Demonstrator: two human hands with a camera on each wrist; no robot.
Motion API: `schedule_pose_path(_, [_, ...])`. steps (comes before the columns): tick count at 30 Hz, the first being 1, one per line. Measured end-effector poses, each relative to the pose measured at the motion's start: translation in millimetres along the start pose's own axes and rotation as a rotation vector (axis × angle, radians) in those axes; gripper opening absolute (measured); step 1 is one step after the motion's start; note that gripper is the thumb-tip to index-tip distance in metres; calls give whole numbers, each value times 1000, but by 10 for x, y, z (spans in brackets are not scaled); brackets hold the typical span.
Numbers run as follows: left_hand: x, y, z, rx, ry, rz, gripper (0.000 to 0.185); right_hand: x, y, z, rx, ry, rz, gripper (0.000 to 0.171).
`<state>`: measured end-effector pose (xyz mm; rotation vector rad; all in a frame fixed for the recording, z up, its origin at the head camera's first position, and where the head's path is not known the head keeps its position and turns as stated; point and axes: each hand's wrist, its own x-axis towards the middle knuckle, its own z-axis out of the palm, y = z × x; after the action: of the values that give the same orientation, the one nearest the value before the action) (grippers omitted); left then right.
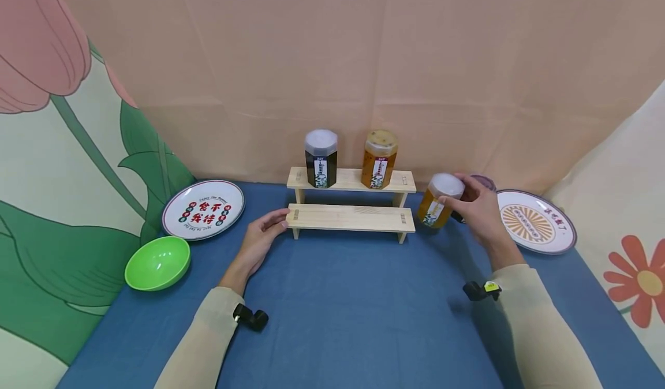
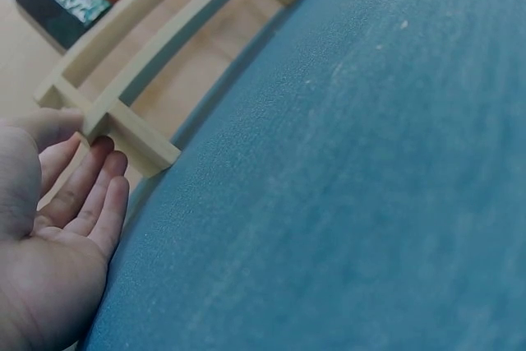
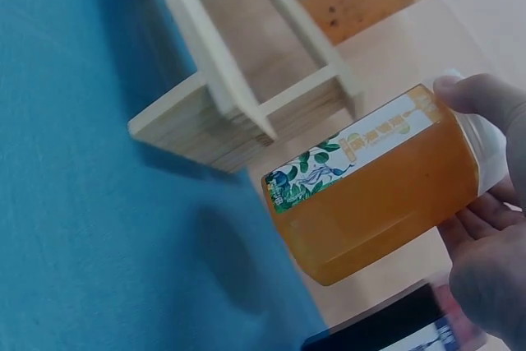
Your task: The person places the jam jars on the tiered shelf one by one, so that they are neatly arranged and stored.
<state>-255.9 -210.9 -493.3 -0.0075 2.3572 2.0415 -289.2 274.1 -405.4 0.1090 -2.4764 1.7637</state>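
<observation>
My right hand [image 1: 480,213] grips the white lid of a honey-coloured jar [image 3: 370,187], between thumb and fingers. The jar tilts beside the right end of a two-step wooden stand [image 1: 350,217], its shadow falling on the cloth. At the stand's left end, my left hand [image 1: 262,242] pinches the corner of the lower step, thumb above and fingertips below. On the upper step stand a dark jar [image 1: 321,161] with a white lid and an amber jar [image 1: 379,161] with a speckled yellowish lid. Another dark jar with a purplish lid [image 1: 484,181] is partly hidden behind my right hand.
A white plate with red characters [image 1: 204,210] lies at the left, with a green bowl [image 1: 158,264] in front of it. At the right lies a plate with a sunburst pattern [image 1: 535,221]. Blue cloth [image 1: 353,308] covers the table; a tan backdrop [image 1: 353,60] rises behind.
</observation>
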Motion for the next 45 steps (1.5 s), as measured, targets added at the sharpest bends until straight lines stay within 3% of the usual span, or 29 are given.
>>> schedule_pose_path(11, [8, -18, -6, -13, -7, 13, 40, -90, -242, -70, 1, -33, 10, 74])
schedule_pose_path(18, [4, -24, -4, -6, -9, 7, 41, -173, -433, 21, 21, -71, -71, 66])
schedule_pose_path(33, [-5, -10, -9, -7, -6, 0, 40, -179, -710, 453, 96, -200, -182, 64])
schedule_pose_path(45, [-13, 7, -17, -13, -12, 12, 42, -95, -816, 887, 110, -307, -145, 69])
